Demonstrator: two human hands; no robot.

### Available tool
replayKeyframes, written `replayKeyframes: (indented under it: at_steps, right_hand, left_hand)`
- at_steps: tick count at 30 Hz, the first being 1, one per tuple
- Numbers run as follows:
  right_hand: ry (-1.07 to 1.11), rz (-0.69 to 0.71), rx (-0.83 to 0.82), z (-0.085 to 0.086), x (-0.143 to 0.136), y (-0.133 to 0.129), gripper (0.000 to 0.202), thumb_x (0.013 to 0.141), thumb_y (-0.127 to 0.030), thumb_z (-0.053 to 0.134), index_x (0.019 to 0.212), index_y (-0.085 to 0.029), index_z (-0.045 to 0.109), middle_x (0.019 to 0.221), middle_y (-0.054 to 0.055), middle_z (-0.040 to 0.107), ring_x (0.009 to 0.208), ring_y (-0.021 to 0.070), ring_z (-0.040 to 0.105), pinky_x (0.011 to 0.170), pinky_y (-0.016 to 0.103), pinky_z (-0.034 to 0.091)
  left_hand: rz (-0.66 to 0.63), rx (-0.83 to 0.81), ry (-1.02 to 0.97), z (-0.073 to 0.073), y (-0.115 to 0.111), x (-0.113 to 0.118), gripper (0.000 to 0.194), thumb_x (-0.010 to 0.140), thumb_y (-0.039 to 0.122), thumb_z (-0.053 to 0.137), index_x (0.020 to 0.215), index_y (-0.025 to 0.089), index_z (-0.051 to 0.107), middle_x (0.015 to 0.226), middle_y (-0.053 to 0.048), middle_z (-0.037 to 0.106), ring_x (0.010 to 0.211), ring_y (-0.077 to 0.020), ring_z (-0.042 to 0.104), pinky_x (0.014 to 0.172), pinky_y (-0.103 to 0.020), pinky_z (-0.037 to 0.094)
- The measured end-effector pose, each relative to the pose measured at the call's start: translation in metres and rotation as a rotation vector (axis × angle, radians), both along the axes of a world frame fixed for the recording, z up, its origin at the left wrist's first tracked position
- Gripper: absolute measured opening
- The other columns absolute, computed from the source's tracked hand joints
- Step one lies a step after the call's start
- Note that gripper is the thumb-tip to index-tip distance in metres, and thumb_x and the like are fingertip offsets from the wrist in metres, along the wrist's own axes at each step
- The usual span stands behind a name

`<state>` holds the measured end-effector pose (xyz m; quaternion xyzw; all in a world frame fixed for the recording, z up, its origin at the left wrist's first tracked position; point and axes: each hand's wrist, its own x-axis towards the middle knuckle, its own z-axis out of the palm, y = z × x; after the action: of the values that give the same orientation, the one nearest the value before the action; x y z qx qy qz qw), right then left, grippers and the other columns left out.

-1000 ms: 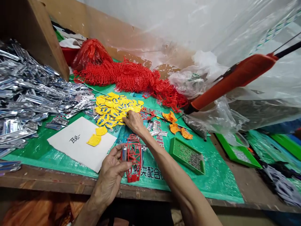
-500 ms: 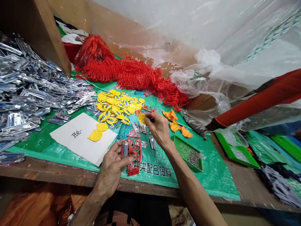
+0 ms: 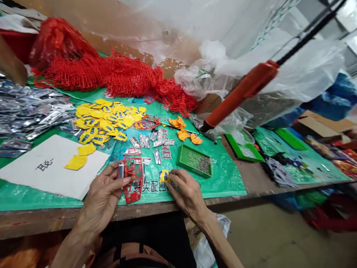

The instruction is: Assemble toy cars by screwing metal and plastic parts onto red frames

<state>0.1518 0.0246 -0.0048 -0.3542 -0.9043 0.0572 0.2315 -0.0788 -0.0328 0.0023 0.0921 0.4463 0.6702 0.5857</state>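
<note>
My left hand [image 3: 104, 193] is closed on a red plastic lattice frame [image 3: 134, 178], held upright at the near edge of the green sheet. A shiny silver-blue piece shows at the frame's left side, between it and my fingers. To the right, my right hand [image 3: 188, 191] pinches a small yellow piece [image 3: 164, 175] with a blue marking, low over the sheet. Several silver pieces [image 3: 145, 141] lie just beyond the red frame. A heap of yellow pieces [image 3: 103, 119] with blue markings is farther back on the left.
Silver parts [image 3: 36, 111] are piled at left, near a white card [image 3: 50, 171] bearing two yellow pieces. Red frames [image 3: 117, 74] are heaped behind. A green tray [image 3: 195, 160] holds small metal bits. Orange pieces [image 3: 182, 134] lie behind it. An orange power screwdriver [image 3: 242, 96] hangs at right.
My right hand has come down and nearer with the yellow piece, from beyond the red frame to its right. My left hand still holds the frame. The view has turned to the right.
</note>
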Motion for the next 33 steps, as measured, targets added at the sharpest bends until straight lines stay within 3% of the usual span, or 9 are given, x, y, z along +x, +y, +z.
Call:
replayKeyframes:
  at_steps: [3, 8, 13, 18, 23, 33]
  right_hand:
    - [0.011, 0.026, -0.086, 0.007, 0.001, 0.009, 0.022, 0.089, -0.023, 0.060, 0.110, -0.018, 0.057, 0.118, 0.013, 0.061, 0.106, 0.0233, 0.058, 0.089, 0.040, 0.053]
    - [0.051, 0.106, -0.165, 0.000, 0.002, 0.016, 0.019, 0.089, -0.020, 0.058, 0.108, -0.019, 0.055, 0.103, 0.008, 0.065, 0.097, 0.0203, 0.059, 0.085, 0.037, 0.054]
    - [0.136, 0.135, -0.119, -0.011, 0.008, 0.018, 0.021, 0.088, -0.019, 0.059, 0.108, -0.018, 0.053, 0.101, 0.010, 0.065, 0.094, 0.0225, 0.059, 0.082, 0.040, 0.054]
    - [0.264, 0.115, -0.050, 0.012, 0.011, 0.015, 0.027, 0.088, -0.018, 0.061, 0.112, -0.018, 0.050, 0.104, 0.010, 0.065, 0.098, 0.0213, 0.060, 0.084, 0.038, 0.054]
    - [0.261, 0.226, 0.007, 0.041, -0.003, 0.004, 0.029, 0.088, -0.016, 0.059, 0.115, -0.017, 0.049, 0.108, 0.011, 0.066, 0.103, 0.0225, 0.059, 0.088, 0.040, 0.054]
    - [0.131, 0.239, -0.041, 0.038, -0.011, -0.005, 0.022, 0.090, -0.016, 0.055, 0.112, -0.015, 0.050, 0.108, 0.013, 0.067, 0.102, 0.0246, 0.059, 0.087, 0.042, 0.052]
  left_hand:
    - [0.004, -0.006, 0.014, 0.004, 0.002, 0.003, 0.044, 0.063, -0.003, 0.074, 0.102, 0.015, 0.062, 0.098, -0.009, 0.074, 0.079, -0.0171, 0.071, 0.072, -0.026, 0.061]
    - [-0.034, -0.009, 0.027, 0.006, 0.006, 0.013, 0.044, 0.065, -0.004, 0.073, 0.104, 0.014, 0.063, 0.095, -0.009, 0.075, 0.075, -0.0168, 0.072, 0.068, -0.025, 0.061]
    - [-0.040, -0.020, 0.017, 0.005, 0.010, 0.025, 0.037, 0.069, 0.002, 0.074, 0.103, 0.014, 0.065, 0.097, -0.008, 0.074, 0.076, -0.0164, 0.071, 0.069, -0.027, 0.061]
    - [-0.047, -0.003, -0.025, 0.009, 0.013, 0.036, 0.027, 0.072, 0.011, 0.076, 0.098, 0.012, 0.068, 0.095, -0.006, 0.074, 0.077, -0.0131, 0.069, 0.073, -0.022, 0.058]
    - [-0.066, 0.030, -0.033, 0.007, 0.015, 0.051, 0.022, 0.070, 0.013, 0.079, 0.091, 0.014, 0.071, 0.091, -0.003, 0.073, 0.077, -0.0110, 0.067, 0.071, -0.018, 0.056]
    - [-0.102, 0.035, -0.058, 0.006, 0.016, 0.059, 0.025, 0.067, 0.017, 0.082, 0.089, 0.015, 0.072, 0.084, -0.001, 0.073, 0.075, -0.0114, 0.067, 0.069, -0.017, 0.054]
